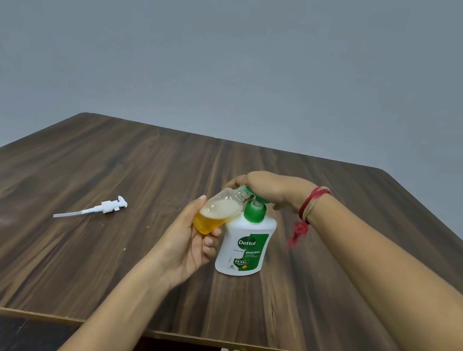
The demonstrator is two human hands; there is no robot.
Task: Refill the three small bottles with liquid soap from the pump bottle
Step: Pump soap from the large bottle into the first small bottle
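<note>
Amber soap (206, 224) is pooling in the low end of the small bottle (223, 207), with pale foam lying on top, and we're watching it just left of centre frame. Our left hand (188, 249) is gripping that bottle from below, fingers wrapped round its base, tilting it so the open mouth is pointing up and right, meeting the nozzle. Our right hand (271, 188) is curling down over the green pump head (257, 200), a red thread (311, 202) hanging at the wrist. The pump bottle (244, 249) is standing upright on the wooden table (56, 262), touching the small bottle's side. Over at the left of the frame, a loose white pump (110, 206) with its tube is lying flat, well apart from both hands.
</note>
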